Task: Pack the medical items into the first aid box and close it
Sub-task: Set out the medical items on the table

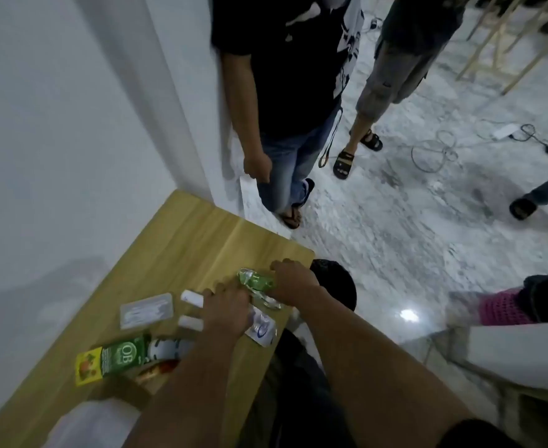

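On the wooden table (182,240) lies a green packet (255,281) in crinkled clear plastic, near the right edge. My right hand (293,279) grips its right end and my left hand (227,308) holds its left side. A white and blue sachet (261,328) shows under my left wrist. Left of my hands lie two white rolls (192,299) (190,323) and a flat clear case (146,310). Closer to me are a green "OB" carton (120,354), a yellow box (88,368) and an orange item (156,371). A blurred white box (95,421) sits bottom left, partly hidden by my arm.
A white wall (56,124) runs along the table's left side. A person in a black shirt (279,76) stands at the far end, with other people's legs (376,92) on the floor beyond. A dark stool (340,286) is by the right edge. Cables (444,150) lie on the floor.
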Demonstrator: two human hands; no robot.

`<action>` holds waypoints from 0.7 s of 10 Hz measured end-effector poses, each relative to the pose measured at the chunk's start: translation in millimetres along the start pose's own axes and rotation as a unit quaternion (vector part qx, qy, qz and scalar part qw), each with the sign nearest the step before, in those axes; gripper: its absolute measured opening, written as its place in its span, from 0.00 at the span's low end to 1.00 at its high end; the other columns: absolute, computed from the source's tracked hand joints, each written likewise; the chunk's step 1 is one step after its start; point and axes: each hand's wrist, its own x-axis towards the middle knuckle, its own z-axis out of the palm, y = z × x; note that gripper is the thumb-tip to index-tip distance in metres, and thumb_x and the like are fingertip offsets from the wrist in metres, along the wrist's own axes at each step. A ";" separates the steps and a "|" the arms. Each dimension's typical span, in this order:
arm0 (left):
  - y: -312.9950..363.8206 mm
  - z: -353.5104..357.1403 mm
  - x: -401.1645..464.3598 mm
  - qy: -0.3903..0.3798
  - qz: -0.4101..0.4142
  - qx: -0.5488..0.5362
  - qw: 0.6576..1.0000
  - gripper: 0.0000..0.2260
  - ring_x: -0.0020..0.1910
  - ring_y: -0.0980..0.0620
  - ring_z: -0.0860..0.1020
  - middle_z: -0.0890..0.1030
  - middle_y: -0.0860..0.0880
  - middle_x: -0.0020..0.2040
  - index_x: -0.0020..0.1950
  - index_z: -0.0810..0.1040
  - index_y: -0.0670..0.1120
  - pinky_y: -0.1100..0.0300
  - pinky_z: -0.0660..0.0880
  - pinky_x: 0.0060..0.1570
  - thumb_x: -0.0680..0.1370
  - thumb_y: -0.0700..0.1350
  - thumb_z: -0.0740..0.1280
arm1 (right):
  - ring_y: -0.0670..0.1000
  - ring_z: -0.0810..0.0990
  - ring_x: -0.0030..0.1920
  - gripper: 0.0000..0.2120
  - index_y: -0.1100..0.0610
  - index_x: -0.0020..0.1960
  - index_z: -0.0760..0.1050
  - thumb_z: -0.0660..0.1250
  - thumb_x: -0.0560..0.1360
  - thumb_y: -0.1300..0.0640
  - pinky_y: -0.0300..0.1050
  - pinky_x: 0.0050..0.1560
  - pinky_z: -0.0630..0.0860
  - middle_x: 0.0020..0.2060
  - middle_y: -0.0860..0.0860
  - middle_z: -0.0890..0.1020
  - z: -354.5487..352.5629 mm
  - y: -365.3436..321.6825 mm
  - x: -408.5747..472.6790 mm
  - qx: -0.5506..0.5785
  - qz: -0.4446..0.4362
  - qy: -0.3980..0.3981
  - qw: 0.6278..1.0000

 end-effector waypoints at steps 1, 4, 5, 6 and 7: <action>1.8 11.4 12.0 -0.009 0.019 0.050 0.999 0.18 0.40 0.41 0.77 0.80 0.44 0.42 0.40 0.83 0.46 0.47 0.67 0.43 0.57 0.53 0.82 | 0.63 0.74 0.67 0.29 0.55 0.72 0.68 0.69 0.78 0.42 0.59 0.58 0.78 0.66 0.58 0.73 19.3 2.2 8.0 -0.009 0.016 0.005 1.000; 10.8 5.2 37.9 0.061 0.044 0.002 0.997 0.21 0.54 0.43 0.82 0.79 0.45 0.65 0.73 0.73 0.48 0.51 0.75 0.50 0.80 0.48 0.67 | 0.61 0.79 0.57 0.18 0.56 0.65 0.73 0.71 0.77 0.55 0.53 0.53 0.78 0.59 0.57 0.76 32.9 19.3 17.7 0.106 0.068 0.019 0.992; 15.4 -0.4 44.7 0.027 0.125 0.046 0.991 0.21 0.58 0.41 0.81 0.73 0.42 0.72 0.77 0.67 0.45 0.53 0.73 0.48 0.83 0.43 0.60 | 0.58 0.81 0.48 0.04 0.59 0.50 0.78 0.67 0.76 0.63 0.49 0.44 0.79 0.47 0.56 0.79 26.6 24.0 12.6 0.175 0.123 0.031 0.976; 20.6 -7.3 49.2 0.012 0.158 -0.040 0.987 0.11 0.60 0.42 0.78 0.78 0.50 0.50 0.58 0.79 0.53 0.61 0.66 0.47 0.84 0.49 0.57 | 0.57 0.78 0.39 0.04 0.61 0.44 0.78 0.65 0.75 0.66 0.46 0.36 0.72 0.38 0.56 0.79 15.9 38.3 1.5 0.244 0.158 0.044 0.956; 43.0 -35.6 54.4 0.031 0.131 -0.079 0.988 0.09 0.51 0.46 0.81 0.76 0.56 0.40 0.40 0.73 0.62 0.53 0.77 0.52 0.79 0.58 0.60 | 0.56 0.73 0.32 0.09 0.60 0.37 0.74 0.65 0.76 0.67 0.47 0.32 0.68 0.33 0.58 0.76 -1.4 62.2 -11.4 0.258 0.195 0.068 0.944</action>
